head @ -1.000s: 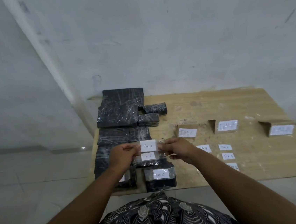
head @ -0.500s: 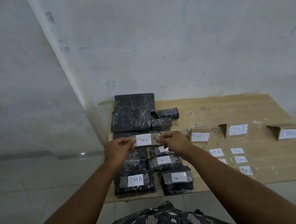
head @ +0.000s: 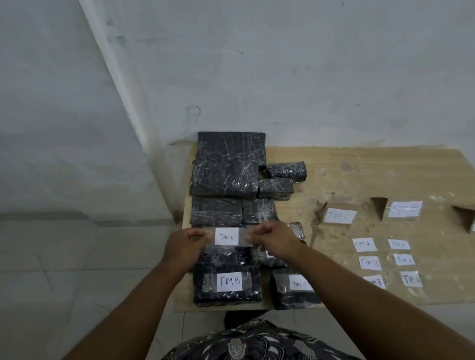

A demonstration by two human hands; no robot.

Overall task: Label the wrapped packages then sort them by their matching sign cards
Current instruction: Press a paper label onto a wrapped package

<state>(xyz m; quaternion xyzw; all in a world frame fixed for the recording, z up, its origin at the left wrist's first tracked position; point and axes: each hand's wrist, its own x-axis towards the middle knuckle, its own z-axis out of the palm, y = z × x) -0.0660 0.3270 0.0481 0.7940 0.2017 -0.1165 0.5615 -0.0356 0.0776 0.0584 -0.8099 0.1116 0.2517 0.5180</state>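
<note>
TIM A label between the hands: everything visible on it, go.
The TIM A label is a small white paper rectangle with dark handwriting, stuck on a strip of clear glossy tape that extends past both sides. It is stretched roughly level, text facing the camera. The left hand pinches the tape's left end, the right hand the right end. It is over the dark wrapped packages, beyond the TIM B package; contact cannot be told.

L grip (head: 185, 246), R grip (head: 272, 236) — prob. pinching.
</note>
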